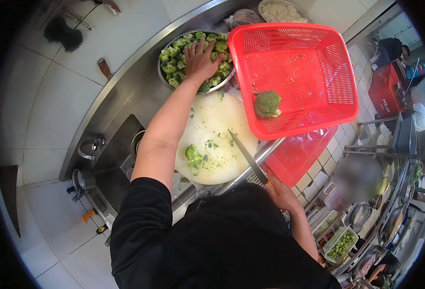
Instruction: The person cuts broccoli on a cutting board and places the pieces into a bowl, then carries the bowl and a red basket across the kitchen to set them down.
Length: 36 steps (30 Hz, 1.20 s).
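Note:
My left hand (pixel 204 61) reaches across the counter, fingers spread over the broccoli florets (pixel 174 67) that heap up in a round metal bowl (pixel 215 89). My right hand (pixel 281 191) grips a kitchen knife (pixel 247 156) by its yellowish handle; the blade points up and left over the edge of a round white cutting board (pixel 207 115). Broccoli pieces (pixel 193 157) and green crumbs lie on the board. To its right, a red plastic basket (pixel 296 79) holds one broccoli head (pixel 267 104) in its near left corner.
A sink (pixel 116 144) with a tap (pixel 91 147) is at the left. Behind the red basket stand a dish of pale food (pixel 283 12) and a plastic bag (pixel 243 18). A red surface (pixel 299 154) shows below the basket. Shelves with pans and a tray of chopped greens (pixel 342 244) stand at right.

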{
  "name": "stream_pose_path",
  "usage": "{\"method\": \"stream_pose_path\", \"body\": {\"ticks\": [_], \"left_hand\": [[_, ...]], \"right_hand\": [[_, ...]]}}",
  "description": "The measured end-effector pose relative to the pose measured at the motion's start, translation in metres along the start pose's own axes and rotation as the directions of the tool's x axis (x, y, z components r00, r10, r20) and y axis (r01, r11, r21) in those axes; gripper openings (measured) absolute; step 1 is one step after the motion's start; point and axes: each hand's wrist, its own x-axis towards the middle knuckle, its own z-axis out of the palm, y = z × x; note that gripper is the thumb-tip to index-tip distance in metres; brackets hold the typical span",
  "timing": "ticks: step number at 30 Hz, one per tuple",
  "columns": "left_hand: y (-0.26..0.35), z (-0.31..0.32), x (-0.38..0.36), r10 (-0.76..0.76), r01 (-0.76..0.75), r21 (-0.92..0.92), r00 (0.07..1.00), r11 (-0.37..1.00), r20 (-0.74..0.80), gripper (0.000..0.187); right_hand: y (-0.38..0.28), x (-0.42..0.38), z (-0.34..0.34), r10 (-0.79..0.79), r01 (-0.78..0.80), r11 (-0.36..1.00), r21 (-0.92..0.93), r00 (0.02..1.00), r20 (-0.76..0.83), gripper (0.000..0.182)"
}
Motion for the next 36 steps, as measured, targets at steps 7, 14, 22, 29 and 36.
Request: {"method": "stream_pose_path", "body": {"ticks": [7,14,22,29,36], "left_hand": [[-0.034,-0.044,-0.027,-0.028,-0.068,-0.317,0.957,0.946,-0.287,0.072],[-0.062,-0.089,-0.139,-0.061,0.05,-0.672,0.998,0.739,0.007,0.046],[-0.037,-0.136,-0.273,-0.154,0.336,-0.423,0.9,0.842,0.407,0.055],[-0.036,-0.102,-0.304,0.021,0.249,-0.383,0.816,0.889,0.578,0.057],[-0.058,-0.112,-0.278,-0.197,0.541,-0.755,0.84,0.37,0.505,0.041]], "right_hand": [[0.0,0.0,-0.001,-0.031,0.032,0.999,0.038,0.999,-0.03,0.05],[0.015,-0.001,-0.005,0.135,-0.128,0.975,0.181,0.991,-0.027,0.042],[0.015,-0.007,-0.008,0.079,-0.039,0.946,0.321,0.991,-0.112,0.037],[0.024,-0.006,0.004,-0.076,0.102,0.981,0.163,0.985,-0.158,0.038],[0.01,-0.022,0.002,0.094,-0.069,0.963,0.261,0.992,-0.081,0.038]]}}
